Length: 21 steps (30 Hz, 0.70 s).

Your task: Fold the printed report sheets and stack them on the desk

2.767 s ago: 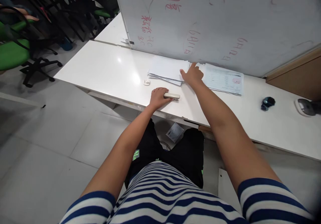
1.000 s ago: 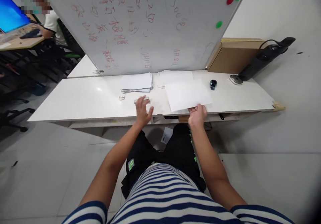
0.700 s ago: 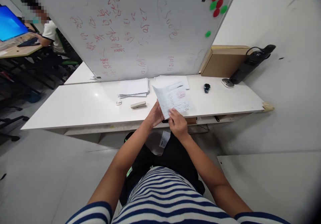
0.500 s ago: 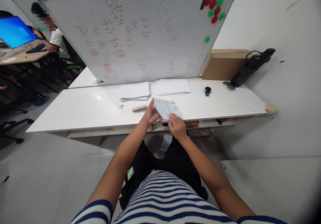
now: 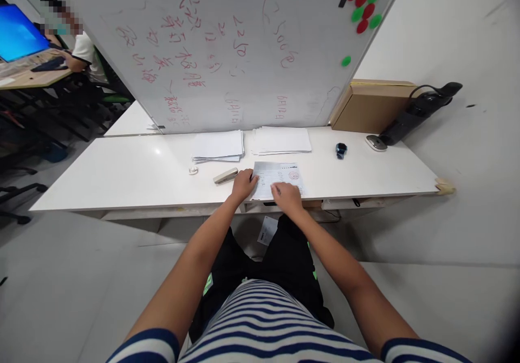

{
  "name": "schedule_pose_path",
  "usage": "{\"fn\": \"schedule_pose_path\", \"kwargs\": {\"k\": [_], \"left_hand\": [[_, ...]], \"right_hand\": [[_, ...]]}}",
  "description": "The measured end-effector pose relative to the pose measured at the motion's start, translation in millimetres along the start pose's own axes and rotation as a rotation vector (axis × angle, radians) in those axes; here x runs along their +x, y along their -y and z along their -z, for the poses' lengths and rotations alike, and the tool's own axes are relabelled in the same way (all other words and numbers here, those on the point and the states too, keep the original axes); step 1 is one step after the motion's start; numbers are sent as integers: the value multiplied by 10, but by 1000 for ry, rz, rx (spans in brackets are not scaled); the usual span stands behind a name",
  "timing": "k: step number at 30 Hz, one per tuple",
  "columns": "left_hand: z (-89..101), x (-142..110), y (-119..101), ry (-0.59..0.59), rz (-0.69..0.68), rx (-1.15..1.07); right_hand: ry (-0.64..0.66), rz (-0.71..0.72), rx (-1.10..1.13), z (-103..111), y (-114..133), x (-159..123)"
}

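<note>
A printed paper slip (image 5: pixel 280 174) with a red round stamp lies on the white desk near its front edge. Its left edge is gripped by my left hand (image 5: pixel 243 185), with the thumb over the paper. My right hand (image 5: pixel 287 199) is closed, its fingers curled at the lower part of the slip and covering some of it. A beige stapler (image 5: pixel 226 176) rests just left of my left hand. Behind the slip are two stacks of paper, a left stack (image 5: pixel 218 143) and a right stack (image 5: pixel 284 140).
A whiteboard (image 5: pixel 252 76) with red writing and magnets stands at the desk's back. On the right are a watch (image 5: pixel 340 150), a computer mouse (image 5: pixel 376 143), a black bottle (image 5: pixel 418 114) and a cardboard box (image 5: pixel 371 105). A small white item (image 5: pixel 193 170) lies left. Another person (image 5: pixel 87 54) sits far left.
The paper slip, held up and tilted before, now lies flat on the desk. My left hand has turned over and lowered with its edge; my right hand has shifted slightly right and down.
</note>
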<state>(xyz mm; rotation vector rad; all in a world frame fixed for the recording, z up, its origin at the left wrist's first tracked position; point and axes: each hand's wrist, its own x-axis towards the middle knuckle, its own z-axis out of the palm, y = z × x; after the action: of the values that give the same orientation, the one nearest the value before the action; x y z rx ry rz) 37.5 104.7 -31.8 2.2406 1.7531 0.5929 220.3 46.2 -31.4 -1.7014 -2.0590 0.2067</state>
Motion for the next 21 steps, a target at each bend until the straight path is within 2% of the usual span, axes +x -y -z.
{"fn": "schedule_pose_path", "kwargs": {"k": [2,5,9,14,21], "left_hand": [[-3,12,-8,-18,-7,26],[1,17,-31,-40,19,82],[-6,21,-48,-26,40,96],[-28,51,-27,-11,54,68],[-12,55,-33,25,84,50]], "right_hand": [[-31,-30,41,64,-160,348],[-61,63,-50,95,-456,867],[51,160,-224,32,-803,1332],[176,136,-395,-88,-969,1559],[82,180,-480,-167,-1025,1511]]}}
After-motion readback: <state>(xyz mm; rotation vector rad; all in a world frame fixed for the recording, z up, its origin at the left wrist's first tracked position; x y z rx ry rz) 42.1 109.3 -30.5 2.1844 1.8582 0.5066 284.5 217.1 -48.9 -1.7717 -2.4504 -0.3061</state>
